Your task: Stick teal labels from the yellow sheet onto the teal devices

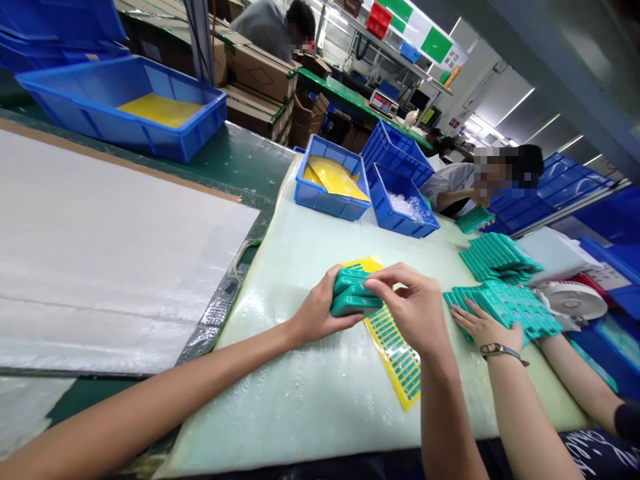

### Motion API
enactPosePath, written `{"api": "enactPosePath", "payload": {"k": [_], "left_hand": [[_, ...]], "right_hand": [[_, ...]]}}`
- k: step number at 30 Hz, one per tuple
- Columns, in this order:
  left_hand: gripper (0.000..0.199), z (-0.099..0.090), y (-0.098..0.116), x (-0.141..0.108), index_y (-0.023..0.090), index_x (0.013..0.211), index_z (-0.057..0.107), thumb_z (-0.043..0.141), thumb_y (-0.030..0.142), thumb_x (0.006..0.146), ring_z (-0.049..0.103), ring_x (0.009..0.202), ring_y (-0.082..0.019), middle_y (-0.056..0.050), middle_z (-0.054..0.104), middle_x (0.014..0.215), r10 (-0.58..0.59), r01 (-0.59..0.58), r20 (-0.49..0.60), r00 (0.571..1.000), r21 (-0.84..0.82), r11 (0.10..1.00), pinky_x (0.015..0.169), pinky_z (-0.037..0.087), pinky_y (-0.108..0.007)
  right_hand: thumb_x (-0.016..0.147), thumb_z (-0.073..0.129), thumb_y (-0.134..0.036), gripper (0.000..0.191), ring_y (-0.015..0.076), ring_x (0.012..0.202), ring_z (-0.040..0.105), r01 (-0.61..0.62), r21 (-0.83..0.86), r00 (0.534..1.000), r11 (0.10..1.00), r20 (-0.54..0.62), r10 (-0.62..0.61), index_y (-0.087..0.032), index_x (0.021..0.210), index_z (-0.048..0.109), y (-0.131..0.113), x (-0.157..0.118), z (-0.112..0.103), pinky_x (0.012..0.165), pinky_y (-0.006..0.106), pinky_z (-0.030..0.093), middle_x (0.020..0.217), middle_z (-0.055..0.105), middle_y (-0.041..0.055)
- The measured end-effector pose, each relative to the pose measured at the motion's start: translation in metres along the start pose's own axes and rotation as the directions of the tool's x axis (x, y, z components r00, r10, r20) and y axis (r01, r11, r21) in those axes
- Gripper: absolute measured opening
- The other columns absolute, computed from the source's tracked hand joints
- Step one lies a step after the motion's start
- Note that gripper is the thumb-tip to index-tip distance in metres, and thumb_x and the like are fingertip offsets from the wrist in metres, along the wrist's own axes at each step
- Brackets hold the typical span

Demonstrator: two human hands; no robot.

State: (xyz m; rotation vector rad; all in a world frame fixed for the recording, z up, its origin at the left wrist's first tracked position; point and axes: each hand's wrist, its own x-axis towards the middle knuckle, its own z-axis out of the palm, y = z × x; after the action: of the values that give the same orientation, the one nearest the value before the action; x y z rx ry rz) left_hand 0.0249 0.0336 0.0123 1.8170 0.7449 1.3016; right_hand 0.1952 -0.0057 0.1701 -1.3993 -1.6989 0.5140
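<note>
My left hand is wrapped round a small stack of glossy green plastic casings, held above the table. My right hand is at the stack's right side, thumb and forefinger pinched against the upper casing. Whatever lies between those fingertips is too small to make out. Under both hands lies a yellow sheet with rows of narrow green strips, partly hidden by the right hand and the casings.
At right, a co-worker's hands rest by rows of green casings. Blue bins with yellow sheets and clear small parts stand at the back. A fan sits far right; a white board lies left. Another person works opposite.
</note>
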Motion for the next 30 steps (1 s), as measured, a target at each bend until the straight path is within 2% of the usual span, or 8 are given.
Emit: {"api": "enactPosePath", "payload": {"k": [3, 10, 14, 18, 21, 24, 27, 30], "left_hand": [[0.1, 0.0, 0.0, 0.001, 0.02, 0.167, 0.033, 0.084, 0.07, 0.097, 0.066, 0.15, -0.043, -0.023, 0.059, 0.162, 0.008, -0.008, 0.002, 1.0, 0.011, 1.0, 0.127, 0.057, -0.056], [0.102, 0.0, 0.0, 0.001, 0.02, 0.168, 0.035, 0.089, 0.066, 0.094, 0.068, 0.147, -0.043, -0.024, 0.062, 0.159, 0.03, -0.029, -0.019, 0.999, 0.015, 0.999, 0.126, 0.057, -0.06], [0.098, 0.001, 0.0, 0.001, 0.02, 0.166, 0.035, 0.087, 0.065, 0.096, 0.07, 0.144, -0.042, -0.023, 0.062, 0.158, 0.039, -0.039, -0.029, 0.999, 0.017, 0.999, 0.122, 0.06, -0.055], [0.095, 0.0, 0.0, 0.001, 0.019, 0.164, 0.034, 0.085, 0.063, 0.098, 0.069, 0.145, -0.041, -0.023, 0.061, 0.158, 0.034, -0.034, 0.001, 0.999, 0.03, 0.999, 0.122, 0.06, -0.054], [0.093, 0.0, 0.0, -0.001, 0.019, 0.165, 0.033, 0.084, 0.064, 0.1, 0.066, 0.15, -0.042, -0.025, 0.059, 0.162, 0.08, -0.081, 0.016, 0.997, 0.033, 0.996, 0.126, 0.057, -0.056], [0.098, -0.001, 0.001, -0.001, 0.02, 0.168, 0.032, 0.085, 0.066, 0.1, 0.065, 0.152, -0.044, -0.026, 0.059, 0.163, 0.088, -0.088, 0.004, 0.996, 0.023, 0.996, 0.129, 0.054, -0.06], [0.101, -0.001, 0.002, -0.001, 0.02, 0.168, 0.033, 0.086, 0.067, 0.097, 0.066, 0.15, -0.044, -0.026, 0.06, 0.162, 0.058, -0.059, 0.008, 0.998, 0.013, 0.998, 0.128, 0.054, -0.061], [0.099, -0.001, 0.003, 0.0, 0.019, 0.167, 0.035, 0.088, 0.063, 0.095, 0.069, 0.144, -0.042, -0.024, 0.062, 0.159, 0.008, -0.008, 0.007, 1.0, 0.002, 1.0, 0.123, 0.058, -0.057]], "right_hand": [[0.09, 0.087, -0.03, 0.007, 0.0175, 0.077, 0.07, 0.004, 0.032, 0.997, 0.999, 0.075, -0.007, -0.026, 0.089, 0.092, 0.005, 0.0, 0.008, 0.068, 0.031, 0.05, 0.09, 0.08, 0.0028], [0.094, 0.084, -0.022, 0.012, 0.0162, 0.074, 0.071, 0.054, -0.178, 0.974, 0.983, -0.207, -0.091, -0.022, 0.083, 0.088, 0.01, 0.0, -0.017, 0.067, 0.031, 0.049, 0.087, 0.081, 0.0016], [0.098, 0.085, -0.016, 0.014, 0.0154, 0.083, 0.075, 0.137, 0.037, 0.99, 0.99, -0.042, -0.136, -0.026, 0.088, 0.089, -0.008, -0.013, 0.006, 0.068, 0.027, 0.051, 0.091, 0.082, -0.0009], [0.099, 0.082, -0.01, 0.016, 0.013, 0.075, 0.068, 0.163, -0.061, 0.983, 0.985, 0.09, -0.158, -0.023, 0.091, 0.087, -0.012, -0.021, 0.019, 0.071, 0.029, 0.049, 0.086, 0.077, -0.0023], [0.102, 0.076, -0.01, 0.018, 0.014, 0.077, 0.067, 0.205, -0.238, 0.976, 0.949, 0.117, -0.182, -0.02, 0.088, 0.082, -0.005, -0.019, -0.003, 0.072, 0.031, 0.047, 0.088, 0.075, -0.0006], [0.1, 0.077, -0.01, 0.017, 0.0131, 0.07, 0.063, 0.176, -0.361, 0.98, 0.916, -0.027, -0.198, -0.019, 0.085, 0.08, 0.0, -0.015, -0.031, 0.069, 0.031, 0.047, 0.085, 0.075, -0.0011], [0.101, 0.082, -0.015, 0.014, 0.0136, 0.074, 0.068, 0.144, -0.242, 0.975, 0.959, -0.129, -0.179, -0.023, 0.089, 0.084, -0.004, -0.015, -0.034, 0.067, 0.029, 0.049, 0.089, 0.078, -0.0016], [0.099, 0.086, -0.014, 0.013, 0.0142, 0.079, 0.072, 0.159, -0.009, 0.987, 0.987, 0.041, -0.158, -0.027, 0.096, 0.088, -0.012, -0.02, -0.008, 0.068, 0.028, 0.052, 0.092, 0.08, -0.0029]]}}
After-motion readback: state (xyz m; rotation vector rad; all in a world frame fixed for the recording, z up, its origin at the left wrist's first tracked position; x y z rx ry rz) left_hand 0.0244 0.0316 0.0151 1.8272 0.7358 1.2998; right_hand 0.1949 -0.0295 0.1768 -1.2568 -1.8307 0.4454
